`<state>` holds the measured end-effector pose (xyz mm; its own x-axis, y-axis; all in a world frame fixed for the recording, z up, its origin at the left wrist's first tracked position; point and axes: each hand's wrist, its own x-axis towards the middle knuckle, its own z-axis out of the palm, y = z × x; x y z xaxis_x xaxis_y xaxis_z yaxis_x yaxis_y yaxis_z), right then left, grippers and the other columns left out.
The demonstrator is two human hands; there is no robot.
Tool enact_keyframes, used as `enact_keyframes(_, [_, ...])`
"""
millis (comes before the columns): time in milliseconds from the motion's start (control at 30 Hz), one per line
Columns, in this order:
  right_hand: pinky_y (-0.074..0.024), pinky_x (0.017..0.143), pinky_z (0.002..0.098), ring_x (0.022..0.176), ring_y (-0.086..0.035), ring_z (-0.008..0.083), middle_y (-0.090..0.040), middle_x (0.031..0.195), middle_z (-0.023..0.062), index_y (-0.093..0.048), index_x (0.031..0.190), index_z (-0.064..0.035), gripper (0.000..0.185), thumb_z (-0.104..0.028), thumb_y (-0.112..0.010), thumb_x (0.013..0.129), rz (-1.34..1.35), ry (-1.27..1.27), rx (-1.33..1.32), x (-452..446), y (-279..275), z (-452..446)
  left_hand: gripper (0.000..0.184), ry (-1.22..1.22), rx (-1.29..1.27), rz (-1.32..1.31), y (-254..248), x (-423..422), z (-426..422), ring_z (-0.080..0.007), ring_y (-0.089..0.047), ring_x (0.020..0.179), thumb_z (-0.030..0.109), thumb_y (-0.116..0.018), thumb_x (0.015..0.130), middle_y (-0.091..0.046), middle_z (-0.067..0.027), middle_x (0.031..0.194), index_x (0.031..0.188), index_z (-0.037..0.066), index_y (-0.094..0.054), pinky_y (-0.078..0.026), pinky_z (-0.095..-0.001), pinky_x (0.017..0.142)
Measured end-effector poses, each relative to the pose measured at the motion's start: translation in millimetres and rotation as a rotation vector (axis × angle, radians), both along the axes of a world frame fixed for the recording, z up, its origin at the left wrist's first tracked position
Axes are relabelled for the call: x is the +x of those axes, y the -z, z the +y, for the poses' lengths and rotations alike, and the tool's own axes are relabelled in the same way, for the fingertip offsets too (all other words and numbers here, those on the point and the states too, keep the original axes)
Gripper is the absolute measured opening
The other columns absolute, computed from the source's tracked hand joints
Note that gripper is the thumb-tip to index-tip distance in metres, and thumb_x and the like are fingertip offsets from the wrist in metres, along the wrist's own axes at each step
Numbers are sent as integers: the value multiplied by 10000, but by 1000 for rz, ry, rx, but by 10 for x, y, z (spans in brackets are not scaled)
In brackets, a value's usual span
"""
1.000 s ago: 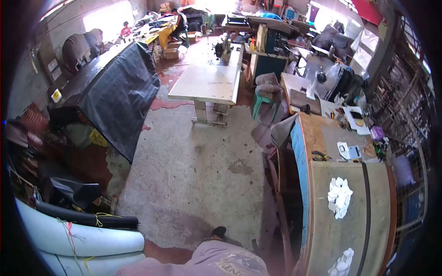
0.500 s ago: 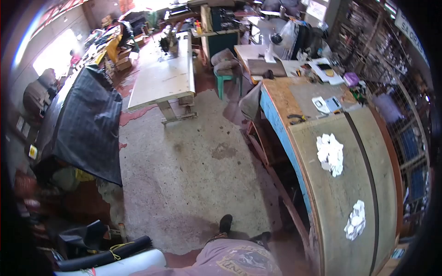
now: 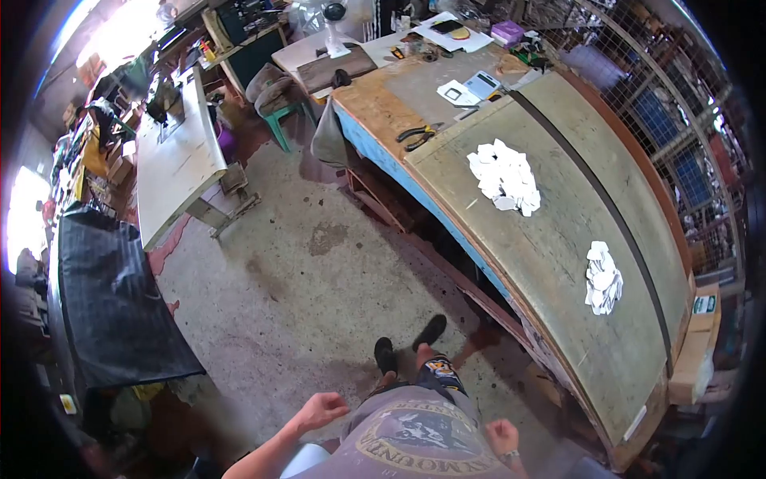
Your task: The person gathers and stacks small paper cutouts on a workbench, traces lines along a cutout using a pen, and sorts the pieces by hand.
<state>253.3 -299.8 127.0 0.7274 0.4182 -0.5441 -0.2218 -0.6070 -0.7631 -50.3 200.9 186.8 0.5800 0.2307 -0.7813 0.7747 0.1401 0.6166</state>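
Observation:
My left hand (image 3: 323,410) hangs in front of my body at the left, its fingers loosely curled with nothing visible in them. To the right of my shirt, my right hand (image 3: 503,437) is also curled, with a watch at the wrist and no object showing. Neither hand touches the worktable (image 3: 550,335), which stands to my right. On its top lie a larger pile of white pieces (image 3: 505,177) and a smaller pile of white pieces (image 3: 603,278). A pair of pliers (image 3: 416,137) rests near the table's edge.
A dark strip (image 3: 606,203) runs along the worktable. Beyond lie a calculator (image 3: 482,85) and papers. A green stool (image 3: 279,120) with cushions stands near a sewing table (image 3: 179,160). Black sheeting (image 3: 112,303) drapes a bench at left. A cardboard box (image 3: 694,351) is at right.
My view has turned right and tilted down, so the worktable sits more central. Both my hands and both feet are now plainly visible. The white piles appear unmoved on the table.

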Motion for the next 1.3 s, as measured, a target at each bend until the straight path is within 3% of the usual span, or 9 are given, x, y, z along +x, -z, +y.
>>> enact_keyframes(100, [-537,724,291,739,-643,131,-684,784,22,-744,1045,-29,171,-96,-809,902,-68,-279,-74,472,-1292,1590,257,32,-100,-142,-218,658,43,-135,-663,875,203,-711,1002,-768,-57,970,1125,-21,-744,-554,-321,804])
enact_keyframes(200, [-517,873,269,953,-635,99,-702,1135,55,-745,1237,-49,286,-153,-771,971,157,-629,23,930,-1116,2027,337,86,-110,-123,-78,935,98,-192,-706,947,277,-697,1002,-784,-113,1041,1215,20,-742,-565,-366,885])
enact_keyframes(300, [-519,891,293,982,-630,108,-694,1169,29,-725,1299,-61,339,-151,-768,975,497,-697,253,1454,-1085,2396,394,124,-101,-86,-510,1140,441,-207,-702,1042,285,-694,998,-763,-133,1153,1303,37,-717,-558,-386,958])
enact_keyframes(533, [-532,944,316,1025,-654,140,-709,1129,33,-688,1381,-84,452,-165,-781,946,653,-989,198,2274,-886,3193,389,-29,1,-105,-621,1402,636,-164,-697,993,228,-763,944,-773,-99,1062,1262,6,-732,-554,-347,920])
enact_keyframes(667, [-531,923,302,1022,-660,132,-725,1159,30,-727,1299,-53,427,-136,-798,886,410,-1096,270,2389,-656,3495,337,-205,114,-154,-817,1729,699,-141,-701,921,200,-790,920,-796,-94,1008,1192,3,-761,-569,-336,855])
enact_keyframes(767, [-535,916,317,984,-714,159,-771,1060,72,-751,1189,-24,337,-135,-782,872,283,-1053,227,2430,-796,3731,321,-127,263,-183,-658,1923,925,-196,-744,879,197,-789,906,-794,-144,969,1153,-6,-763,-579,-359,836])
enact_keyframes(1033, [-553,777,315,840,-698,116,-765,931,60,-764,1069,-25,227,-154,-762,882,-2,-1082,258,2481,267,4222,165,295,493,-513,-103,2337,2155,-415,-720,844,187,-715,864,-728,-197,836,949,46,-729,-554,-493,760])
enact_keyframes(1167, [-532,685,353,747,-690,153,-741,835,110,-768,1002,-18,184,-145,-757,870,-68,-993,82,2094,-671,5100,193,392,464,-527,-73,2410,2713,-433,-712,883,215,-689,864,-738,-210,892,970,62,-740,-555,-526,758])
enact_keyframes(1300, [-561,700,408,782,-719,349,-724,848,198,-773,983,-66,220,-211,-784,817,-202,-951,79,1780,-798,5683,229,446,457,-537,-259,2423,3298,-436,-719,896,227,-705,855,-750,-219,921,996,59,-770,-568,-516,774])
